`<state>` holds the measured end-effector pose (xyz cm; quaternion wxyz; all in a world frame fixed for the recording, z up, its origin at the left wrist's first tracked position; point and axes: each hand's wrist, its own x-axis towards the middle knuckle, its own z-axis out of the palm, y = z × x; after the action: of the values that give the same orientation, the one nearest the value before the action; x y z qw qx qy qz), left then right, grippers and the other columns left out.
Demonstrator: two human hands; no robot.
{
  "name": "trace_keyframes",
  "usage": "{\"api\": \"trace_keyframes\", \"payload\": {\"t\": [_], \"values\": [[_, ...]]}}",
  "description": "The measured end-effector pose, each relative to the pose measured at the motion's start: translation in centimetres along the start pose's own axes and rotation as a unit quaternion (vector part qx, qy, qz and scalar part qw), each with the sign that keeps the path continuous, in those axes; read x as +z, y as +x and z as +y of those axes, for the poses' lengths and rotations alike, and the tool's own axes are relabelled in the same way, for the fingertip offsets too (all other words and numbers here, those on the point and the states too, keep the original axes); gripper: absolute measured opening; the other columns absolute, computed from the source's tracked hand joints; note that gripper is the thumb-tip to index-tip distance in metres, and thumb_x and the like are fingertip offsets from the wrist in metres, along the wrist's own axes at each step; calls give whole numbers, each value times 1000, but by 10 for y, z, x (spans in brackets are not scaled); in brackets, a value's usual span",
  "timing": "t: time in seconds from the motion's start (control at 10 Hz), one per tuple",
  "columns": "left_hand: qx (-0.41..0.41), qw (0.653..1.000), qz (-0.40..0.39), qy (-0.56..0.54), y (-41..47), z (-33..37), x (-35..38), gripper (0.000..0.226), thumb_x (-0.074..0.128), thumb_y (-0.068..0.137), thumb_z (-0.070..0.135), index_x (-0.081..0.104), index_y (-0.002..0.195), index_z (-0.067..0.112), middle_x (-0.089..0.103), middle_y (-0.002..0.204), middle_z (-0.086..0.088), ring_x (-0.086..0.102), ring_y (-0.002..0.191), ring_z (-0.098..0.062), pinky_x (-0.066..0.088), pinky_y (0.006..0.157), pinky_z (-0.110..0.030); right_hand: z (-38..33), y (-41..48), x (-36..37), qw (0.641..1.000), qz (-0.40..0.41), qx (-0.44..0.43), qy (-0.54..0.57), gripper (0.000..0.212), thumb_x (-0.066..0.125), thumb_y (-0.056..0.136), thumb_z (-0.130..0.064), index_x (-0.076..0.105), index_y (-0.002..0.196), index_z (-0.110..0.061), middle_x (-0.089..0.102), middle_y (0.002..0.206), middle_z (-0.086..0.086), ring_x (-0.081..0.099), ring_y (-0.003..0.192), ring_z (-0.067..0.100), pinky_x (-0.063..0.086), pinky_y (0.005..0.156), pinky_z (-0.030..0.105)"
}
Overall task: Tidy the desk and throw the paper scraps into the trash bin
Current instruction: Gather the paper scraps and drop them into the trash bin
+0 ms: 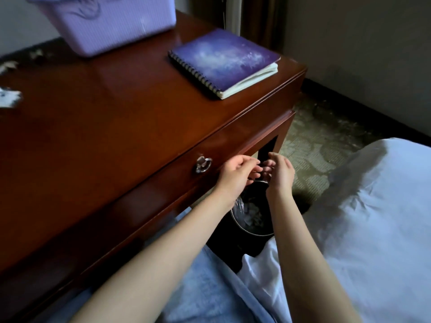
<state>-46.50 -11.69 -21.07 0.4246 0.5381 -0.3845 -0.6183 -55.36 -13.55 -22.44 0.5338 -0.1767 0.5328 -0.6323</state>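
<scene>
Both my hands hang over the dark round trash bin [248,231], which stands on the floor beside the desk's right front leg. White paper scraps [253,214] lie inside the bin. My left hand [235,174] and my right hand [281,171] face each other with fingers spread and touching at the tips; I see nothing held between them. More paper scraps [9,96] lie on the dark wooden desk [105,117] at its far left edge.
A purple spiral notebook [224,61] lies at the desk's right rear corner. A lilac plastic basket [109,22] stands at the back. A drawer with a metal ring pull [203,164] faces me. A white bed [373,217] fills the right side; patterned carpet lies beyond.
</scene>
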Motion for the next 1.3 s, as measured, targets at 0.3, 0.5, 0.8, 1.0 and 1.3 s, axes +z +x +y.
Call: {"api": "trace_keyframes", "payload": {"t": [0.3, 0.5, 0.8, 1.0, 1.3], "values": [[190, 978, -59, -69, -83, 92, -52, 24, 43, 96, 7, 61, 83, 13, 67, 68, 5, 61, 63, -5, 47, 61, -16, -60, -70, 61, 984, -120, -131, 2, 25, 45, 95, -5, 57, 76, -18, 58, 48, -12, 52, 44, -2, 41, 50, 13], [246, 965, 57, -65, -111, 132, -107, 25, 44, 95, 9, 60, 78, 17, 68, 64, 7, 60, 60, -3, 44, 63, -20, -71, -101, 120, 964, -220, -151, 7, 15, 52, 90, -5, 61, 82, -13, 56, 55, -5, 47, 49, 8, 36, 51, 18], [251, 928, 261, -84, -152, 155, -235, 23, 48, 93, 9, 61, 75, 16, 66, 66, 5, 60, 65, -8, 44, 65, -21, -23, -172, 225, 911, -377, -132, -105, 14, 53, 89, -2, 60, 81, -11, 54, 60, 0, 47, 48, 5, 36, 47, 13], [233, 901, 352, -98, -172, 154, -315, 12, 54, 91, 14, 64, 83, 14, 67, 79, 0, 61, 73, -11, 47, 71, -24, 15, -208, 286, 874, -442, -108, -173, 12, 57, 89, -7, 61, 79, -14, 56, 65, 0, 49, 52, 5, 37, 46, 9], [183, 800, 526, 223, -135, 140, -423, 21, 53, 91, 19, 62, 109, 14, 60, 117, 0, 52, 112, -14, 41, 87, -22, 62, -179, 384, 814, -426, -199, -340, 10, 60, 83, -16, 65, 90, -18, 61, 78, -6, 52, 66, 10, 41, 62, 24]]}}
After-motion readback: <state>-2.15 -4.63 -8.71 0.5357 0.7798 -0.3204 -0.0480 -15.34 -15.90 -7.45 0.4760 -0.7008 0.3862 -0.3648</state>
